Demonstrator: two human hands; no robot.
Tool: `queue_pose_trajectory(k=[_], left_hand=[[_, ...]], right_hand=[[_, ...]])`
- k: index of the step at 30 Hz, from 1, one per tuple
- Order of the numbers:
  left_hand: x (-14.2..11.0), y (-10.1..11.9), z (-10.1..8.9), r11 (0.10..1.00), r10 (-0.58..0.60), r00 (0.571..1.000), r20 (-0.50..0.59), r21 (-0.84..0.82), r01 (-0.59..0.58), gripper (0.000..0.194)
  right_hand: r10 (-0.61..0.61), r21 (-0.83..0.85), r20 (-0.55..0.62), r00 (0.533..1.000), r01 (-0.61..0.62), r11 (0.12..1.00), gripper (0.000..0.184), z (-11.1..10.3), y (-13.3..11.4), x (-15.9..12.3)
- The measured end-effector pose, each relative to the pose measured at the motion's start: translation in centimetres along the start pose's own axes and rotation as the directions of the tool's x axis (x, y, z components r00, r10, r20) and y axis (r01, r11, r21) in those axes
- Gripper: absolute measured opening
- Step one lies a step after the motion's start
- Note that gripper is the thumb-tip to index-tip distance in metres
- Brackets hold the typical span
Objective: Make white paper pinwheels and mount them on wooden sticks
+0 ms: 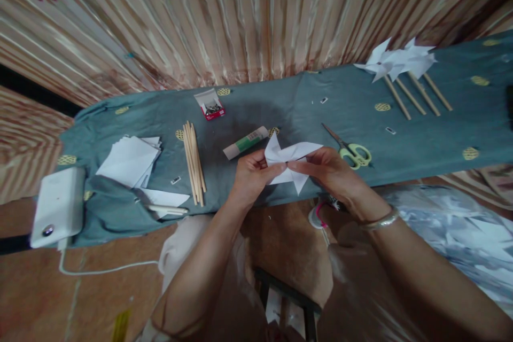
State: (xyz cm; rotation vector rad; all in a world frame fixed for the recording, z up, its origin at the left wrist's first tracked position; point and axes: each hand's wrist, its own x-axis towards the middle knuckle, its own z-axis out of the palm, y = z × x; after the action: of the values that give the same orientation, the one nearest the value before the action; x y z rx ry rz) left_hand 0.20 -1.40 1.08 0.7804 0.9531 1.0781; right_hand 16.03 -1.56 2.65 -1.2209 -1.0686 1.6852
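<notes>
Pinwheel (pixel 294 150) of folded white paper, held in both hands above the near edge of the table (pixel 288 109), vanes spread outward. Left hand (pixel 253 173): clamped on the left side of the pinwheel, thumb (pixel 276 171) on top, close to the centre. Right hand (pixel 326 165): clamped on the right side, thumb (pixel 302 168) across the paper toward the same centre. Bracelet (pixel 382 220) on the right wrist.

Glue stick (pixel 246 142) with green-and-white label: lying at a slant just beyond the left hand. Scissors (pixel 348 149) with green handles: lying beyond the right hand, blades pointing away and to the left. Red box (pixel 214 112) with raised flap: open, small metal pieces inside, beyond the glue stick and to the left. Bundle of wooden sticks (pixel 194 163): side by side, left of the glue stick. Stack of white paper (pixel 130 159): farther left, sheets loosely fanned. White rods (pixel 168 209): by the near edge, between stack and bundle.

White device (pixel 58 207) at the left end, with white cable (pixel 108 270) running from the lower side. Mounted pinwheels (pixel 401 61): overlapping at the far right, on four wooden handles. Striped curtain (pixel 240 16) behind the table. Clear plastic (pixel 452 224) over pale sheets at lower right.
</notes>
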Motion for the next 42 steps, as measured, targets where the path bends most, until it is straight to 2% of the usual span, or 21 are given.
queue_pose_trajectory(k=[9,17,25,32,42], left_hand=[[-0.2,0.0,-0.4,1.0,-0.019,1.0,-0.003,-0.002,0.019,0.035],[-0.3,0.0,-0.1,0.999,0.017,0.997,-0.078,-0.045,-0.02,0.036],[-0.5,0.4,0.1,0.995,0.005,0.993,-0.118,-0.096,-0.016,0.037],[-0.7,0.2,-0.3,0.994,-0.005,0.994,-0.109,-0.106,-0.006,0.036],[-1.0,0.4,-0.8,0.988,0.045,0.99,-0.13,-0.14,-0.063,0.033]], right_hand=[[0.006,-0.029,0.075,0.997,-0.004,1.0,0.03,0.1,0.5,0.1],[-0.037,0.05,0.019,0.999,0.036,0.998,0.033,0.3,0.8,0.5],[-0.007,0.07,0.056,0.998,0.003,0.998,0.031,0.5,0.6,0.7],[0.011,0.048,0.053,0.999,-0.014,0.999,0.035,1.0,0.6,0.7],[0.007,0.14,0.053,0.999,-0.014,0.99,0.035,2.0,0.8,1.2]])
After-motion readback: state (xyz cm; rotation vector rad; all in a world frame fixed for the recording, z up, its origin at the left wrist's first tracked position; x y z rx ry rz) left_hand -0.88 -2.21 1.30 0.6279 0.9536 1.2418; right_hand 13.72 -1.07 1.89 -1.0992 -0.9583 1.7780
